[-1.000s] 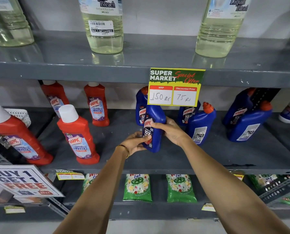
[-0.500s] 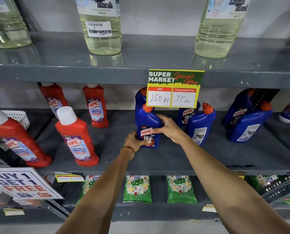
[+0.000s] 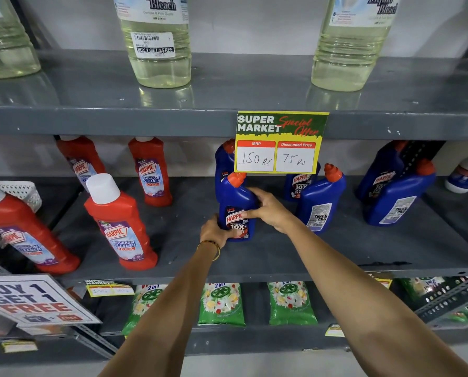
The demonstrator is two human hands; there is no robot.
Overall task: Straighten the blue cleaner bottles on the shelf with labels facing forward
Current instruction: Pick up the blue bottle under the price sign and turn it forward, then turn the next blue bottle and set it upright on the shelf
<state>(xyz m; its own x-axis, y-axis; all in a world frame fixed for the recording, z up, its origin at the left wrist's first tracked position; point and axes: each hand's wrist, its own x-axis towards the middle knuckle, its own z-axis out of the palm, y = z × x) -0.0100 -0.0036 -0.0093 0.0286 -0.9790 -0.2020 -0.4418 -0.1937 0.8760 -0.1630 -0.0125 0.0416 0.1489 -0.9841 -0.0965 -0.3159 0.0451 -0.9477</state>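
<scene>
A blue Harpic bottle with a red cap stands upright on the grey middle shelf, front label facing me. My left hand grips its lower left side and my right hand wraps its right side. Directly behind it stands another blue bottle. To the right, a blue bottle shows its white back label, with one more behind it facing forward. Further right, a blue bottle shows its back label in front of another.
Red Harpic bathroom cleaner bottles fill the shelf's left half. A yellow price card hangs from the upper shelf edge over the blue bottles. Clear bleach bottles stand above; green pouches lie on the shelf below. A "Buy 1 Get 1 Free" sign sits lower left.
The blue bottle was held tilted and lifted in both hands; it has been turned upright and set down on the shelf, label forward, with both hands still on it.
</scene>
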